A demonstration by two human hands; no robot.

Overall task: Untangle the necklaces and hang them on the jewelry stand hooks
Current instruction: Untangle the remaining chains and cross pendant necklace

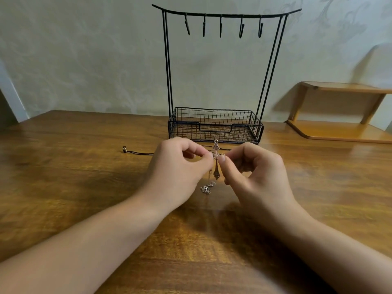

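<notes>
Hands meet before black wire jewelry stand (216,124): left hand (180,170) and right hand (252,172) pinch tangled silver chain necklace (214,166) above brown wooden table (84,187); black cord necklace (135,153) lies left.

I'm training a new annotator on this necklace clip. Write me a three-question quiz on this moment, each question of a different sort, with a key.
1. True or false: a necklace already hangs from a hook on the jewelry stand.
2. Which hand pinches the tangled necklaces? A) left hand only B) right hand only C) both
3. Fill in: the black cord trails across the table toward the person's ____ side.

Key: 1 false; all five hooks are bare. 2 C. 3 left.
</notes>
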